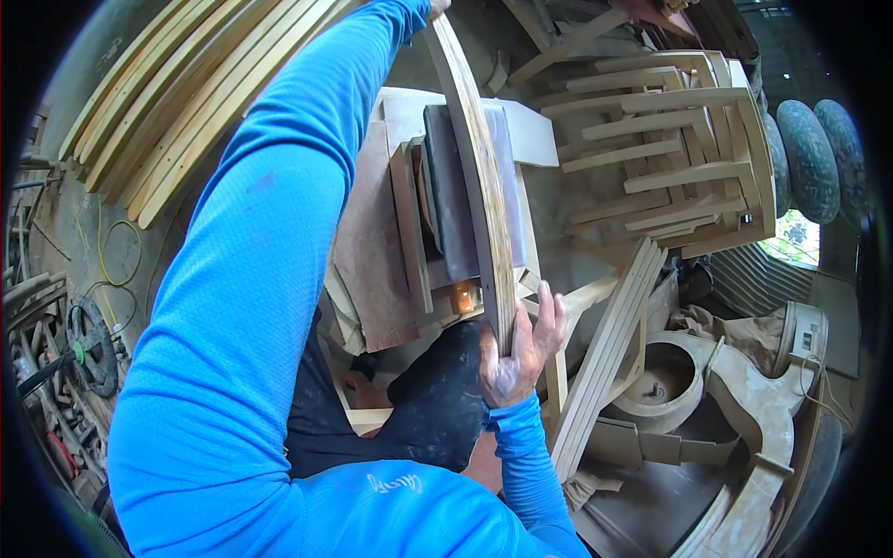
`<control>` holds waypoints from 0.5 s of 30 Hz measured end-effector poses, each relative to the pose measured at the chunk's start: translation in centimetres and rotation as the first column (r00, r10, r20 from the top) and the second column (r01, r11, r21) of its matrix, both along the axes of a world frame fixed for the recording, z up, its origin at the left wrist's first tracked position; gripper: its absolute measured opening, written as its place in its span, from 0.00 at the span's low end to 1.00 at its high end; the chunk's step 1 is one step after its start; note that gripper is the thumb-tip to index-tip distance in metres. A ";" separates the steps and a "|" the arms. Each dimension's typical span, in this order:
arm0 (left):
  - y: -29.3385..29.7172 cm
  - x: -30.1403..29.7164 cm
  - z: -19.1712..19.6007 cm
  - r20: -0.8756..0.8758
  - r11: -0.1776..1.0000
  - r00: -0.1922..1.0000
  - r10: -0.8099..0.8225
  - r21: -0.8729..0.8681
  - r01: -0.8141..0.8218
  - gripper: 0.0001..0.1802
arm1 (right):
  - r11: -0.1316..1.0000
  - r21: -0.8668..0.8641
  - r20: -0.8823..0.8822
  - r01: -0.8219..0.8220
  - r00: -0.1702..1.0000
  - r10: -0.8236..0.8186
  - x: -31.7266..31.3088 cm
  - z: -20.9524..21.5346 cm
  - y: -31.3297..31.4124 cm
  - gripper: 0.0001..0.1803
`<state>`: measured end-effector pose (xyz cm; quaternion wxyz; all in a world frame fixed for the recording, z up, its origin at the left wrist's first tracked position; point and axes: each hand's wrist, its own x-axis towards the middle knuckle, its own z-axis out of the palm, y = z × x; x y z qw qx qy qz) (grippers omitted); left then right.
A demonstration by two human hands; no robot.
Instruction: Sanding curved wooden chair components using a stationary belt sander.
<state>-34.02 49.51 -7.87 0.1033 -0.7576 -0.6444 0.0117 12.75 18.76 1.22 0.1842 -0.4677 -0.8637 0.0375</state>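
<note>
A long curved wooden slat (479, 177) with streaked grain on its edge stands in front of me, running from near to far. My right hand (523, 358) grips its near end, thumb on the left side and fingers on the right, partly spread. At the far end my left hand (439, 7) is at the slat, mostly cut off by the picture's top edge and the blue sleeve. Just beneath the slat is a dark grey flat-faced block (453, 209) on a wooden stand. A brown board (377, 251) leans beside that stand, close to my knees.
Several curved wooden pieces (186, 93) lie stacked at the far left. Slatted wooden frames (688, 149) are piled at the far right. Straight strips (609, 353) lean near my right hand, beside a dusty round machine housing (656, 377). A spoked wheel (91, 349) stands at left.
</note>
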 end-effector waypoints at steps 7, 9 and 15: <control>1.8 -9.4 -2.7 0.362 0.846 0.780 0.510 -0.377 -0.377 0.34 | 0.988 -0.089 -0.069 -0.129 0.990 0.123 -8.4 0.2 5.7 0.30; 0.4 -8.7 -2.1 0.404 0.835 0.740 0.538 -0.373 -0.403 0.35 | 0.986 -0.030 -0.096 -0.163 0.982 0.160 -10.0 -0.1 7.3 0.30; -3.6 -6.2 0.3 0.523 0.787 0.590 0.616 -0.364 -0.499 0.36 | 0.969 0.012 -0.077 -0.247 0.966 0.247 -15.6 -1.0 12.5 0.30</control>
